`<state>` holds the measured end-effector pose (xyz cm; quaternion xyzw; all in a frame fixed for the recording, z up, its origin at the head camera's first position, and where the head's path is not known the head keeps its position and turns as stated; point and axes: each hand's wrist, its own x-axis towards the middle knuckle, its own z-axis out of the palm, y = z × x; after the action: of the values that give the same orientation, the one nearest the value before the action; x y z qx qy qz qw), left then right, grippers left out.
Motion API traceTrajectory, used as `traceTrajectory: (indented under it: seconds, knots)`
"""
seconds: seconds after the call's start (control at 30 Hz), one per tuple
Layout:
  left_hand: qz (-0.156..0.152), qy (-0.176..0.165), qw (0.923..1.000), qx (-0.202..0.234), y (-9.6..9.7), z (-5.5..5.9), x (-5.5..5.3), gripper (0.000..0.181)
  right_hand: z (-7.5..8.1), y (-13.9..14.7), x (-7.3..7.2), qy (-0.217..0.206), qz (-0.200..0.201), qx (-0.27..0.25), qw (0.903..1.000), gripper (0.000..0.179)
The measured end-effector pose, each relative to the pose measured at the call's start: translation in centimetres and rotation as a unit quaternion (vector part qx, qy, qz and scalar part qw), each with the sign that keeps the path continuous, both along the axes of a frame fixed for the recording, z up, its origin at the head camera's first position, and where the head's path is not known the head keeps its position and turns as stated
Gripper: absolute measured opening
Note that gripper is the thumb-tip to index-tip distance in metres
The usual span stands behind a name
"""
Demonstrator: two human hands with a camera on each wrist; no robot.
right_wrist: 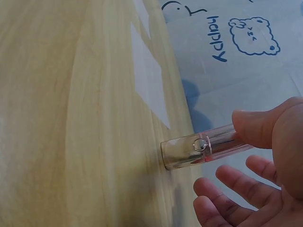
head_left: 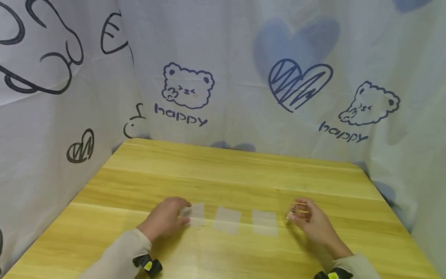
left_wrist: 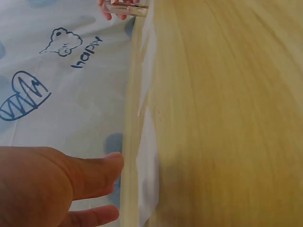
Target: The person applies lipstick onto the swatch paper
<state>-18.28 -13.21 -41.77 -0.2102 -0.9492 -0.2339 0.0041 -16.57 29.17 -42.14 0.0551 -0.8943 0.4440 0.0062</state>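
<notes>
My right hand (head_left: 315, 226) pinches a small clear tube (right_wrist: 182, 152) with a pinkish upper part and a ring-shaped mark on its side. In the right wrist view the thumb lies against its top, the other fingers stay apart below, and the tube's base is at the tabletop. My left hand (head_left: 166, 217) hovers at the left white square (head_left: 198, 215), fingers and thumb spread and holding nothing; whether they touch the square I cannot tell. A middle white square (head_left: 227, 220) and a right one (head_left: 265, 223) continue the row toward the tube.
The wooden table (head_left: 223, 174) stretches back to a pale curtain (head_left: 237, 97) printed with hearts, bears and the word happy. Another curtain side (head_left: 45, 128) hangs along the left edge. Each wrist wears a black strap, such as the left strap (head_left: 148, 265).
</notes>
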Motion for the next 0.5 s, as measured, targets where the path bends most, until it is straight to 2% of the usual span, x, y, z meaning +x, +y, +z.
traceTrajectory:
  seconds: [0.2, 0.37, 0.5]
  knots:
    - [-0.020, -0.004, 0.9996, -0.021, 0.37, -0.52, 0.09, 0.030, -0.62, -0.31, -0.16, -0.023, 0.013, 0.003, 0.9996, 0.050]
    - [-0.016, -0.002, 0.9986, -0.050, 0.68, -0.64, -0.33, 0.026, -0.61, -0.65, -0.51, -0.018, 0.006, 0.045, 0.9988, 0.043]
    - [-0.014, -0.012, 0.9981, -0.059, 0.77, -0.48, -0.46, 0.025, -0.63, -0.81, -0.68, -0.015, 0.002, 0.056, 0.9983, 0.037]
